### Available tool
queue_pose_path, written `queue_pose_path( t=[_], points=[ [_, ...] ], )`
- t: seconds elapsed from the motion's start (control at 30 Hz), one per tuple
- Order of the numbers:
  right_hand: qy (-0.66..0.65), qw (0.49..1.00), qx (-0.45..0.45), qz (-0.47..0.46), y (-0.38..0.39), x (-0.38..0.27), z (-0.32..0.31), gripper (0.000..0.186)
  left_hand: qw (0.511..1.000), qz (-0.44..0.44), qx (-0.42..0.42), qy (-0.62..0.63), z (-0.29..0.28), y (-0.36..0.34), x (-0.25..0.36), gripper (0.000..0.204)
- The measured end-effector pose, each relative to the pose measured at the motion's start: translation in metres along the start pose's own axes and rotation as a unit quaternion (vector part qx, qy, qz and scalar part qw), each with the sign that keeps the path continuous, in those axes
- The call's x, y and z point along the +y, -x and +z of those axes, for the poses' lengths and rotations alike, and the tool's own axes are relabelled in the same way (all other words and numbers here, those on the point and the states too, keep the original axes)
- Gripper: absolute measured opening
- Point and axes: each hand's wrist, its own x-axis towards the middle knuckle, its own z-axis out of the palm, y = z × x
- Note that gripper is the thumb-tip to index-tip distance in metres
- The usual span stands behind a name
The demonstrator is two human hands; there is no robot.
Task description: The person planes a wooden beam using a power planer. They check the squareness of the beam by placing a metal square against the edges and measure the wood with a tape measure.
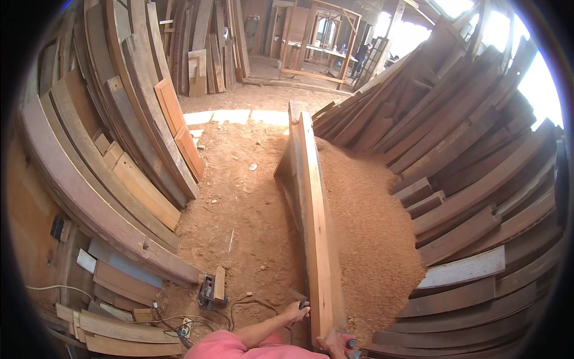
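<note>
A long wooden plank stands on edge before me, its pale, freshly bared top edge running away from my body. My left hand is closed beside the plank's left face, around a small dark thing I cannot make out. At the near end, my right hand has its fingers curled against the plank's right side, partly cut off by the lower rim. Just right of it is a tool with a dark round knob, mostly out of view.
A small power tool sits on the floor at left, with a wood block against it and cables nearby. Sawdust is heaped right of the plank. Stacked boards line the right, leaning boards the left. A wooden frame stands far back.
</note>
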Motion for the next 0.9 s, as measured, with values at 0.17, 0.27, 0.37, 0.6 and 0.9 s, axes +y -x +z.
queue_pose_path(
  t=[0.17, 0.27, 0.37, 0.6, 0.9],
  points=[
    [0.018, 0.999, -0.041, -0.026, -0.01, 0.01, -0.012, 0.078, 0.986, -0.028, 0.037, -0.161, 0.026, -0.017, 0.014, 0.089],
    [-0.034, 0.993, -0.066, -0.086, -0.009, 0.006, -0.028, 0.085, 0.978, -0.027, 0.069, -0.197, 0.04, -0.031, 0.001, 0.099],
    [-0.057, 0.989, -0.086, -0.105, -0.002, 0.003, -0.039, 0.085, 0.971, -0.004, 0.065, -0.23, 0.046, -0.041, -0.014, 0.1],
    [0.034, 0.99, -0.021, -0.139, -0.039, 0.049, -0.001, 0.065, 0.966, -0.01, 0.05, -0.255, 0.051, -0.038, -0.001, 0.091],
    [-0.154, 0.979, 0.135, 0.004, 0.031, 0.066, -0.054, 0.056, 0.975, -0.012, 0.132, -0.179, 0.057, -0.028, -0.015, 0.09]
  ],
)
